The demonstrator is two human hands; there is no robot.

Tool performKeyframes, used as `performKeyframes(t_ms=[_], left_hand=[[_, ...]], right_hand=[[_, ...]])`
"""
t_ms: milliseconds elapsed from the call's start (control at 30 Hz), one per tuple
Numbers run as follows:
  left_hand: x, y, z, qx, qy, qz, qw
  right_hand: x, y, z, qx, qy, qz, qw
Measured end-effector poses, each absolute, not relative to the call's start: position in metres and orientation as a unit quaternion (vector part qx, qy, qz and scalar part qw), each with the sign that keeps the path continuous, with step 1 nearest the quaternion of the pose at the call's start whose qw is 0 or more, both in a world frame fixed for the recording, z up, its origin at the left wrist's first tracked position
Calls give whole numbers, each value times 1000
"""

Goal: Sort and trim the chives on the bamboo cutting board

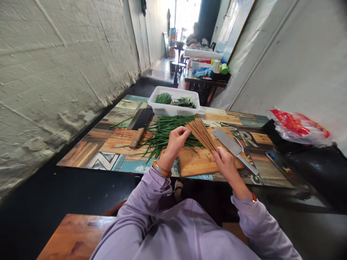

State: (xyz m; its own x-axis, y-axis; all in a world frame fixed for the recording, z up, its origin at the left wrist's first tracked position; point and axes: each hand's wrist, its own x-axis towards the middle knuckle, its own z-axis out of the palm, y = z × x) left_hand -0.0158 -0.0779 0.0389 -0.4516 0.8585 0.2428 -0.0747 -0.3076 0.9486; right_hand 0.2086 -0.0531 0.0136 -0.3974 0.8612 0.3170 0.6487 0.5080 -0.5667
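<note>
My right hand (224,161) is closed around the near end of a bundle of thin bamboo skewers (201,133), which fans up and left over a wooden cutting board (195,163). My left hand (177,139) pinches at the far tips of the skewers. Behind both hands a loose heap of green chives (162,134) lies on the patterned table (114,144). A metal cleaver (233,146) rests on the board just right of my right hand.
A second cleaver (139,124) with a wooden handle lies left of the chives. A white tub (173,106) with more chives stands at the table's far edge. A red-and-clear plastic bag (298,128) and a phone (282,166) sit on the right. A person sits far back in the corridor.
</note>
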Motion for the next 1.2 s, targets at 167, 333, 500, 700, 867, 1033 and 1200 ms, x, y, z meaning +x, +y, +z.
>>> performKeyframes(t_ms=[167,333,500,700,867,1033,1200], left_hand=[[-15,-77,34,392,471,709,349],[-15,-77,31,387,469,711,354],[-16,-79,28,382,474,723,328],[-39,-86,27,320,465,781,268],[-53,-94,22,289,471,790,267],[-45,-100,14,275,466,786,299],[-47,-110,11,280,483,778,288]], right_hand=[[209,-53,13,-471,-806,209,292],[209,-52,10,-469,-793,236,309],[210,-47,13,-465,-807,196,306],[252,-17,29,-518,-798,106,289],[308,30,33,-593,-766,37,243],[341,69,26,-655,-732,53,179],[355,86,14,-667,-723,76,167]])
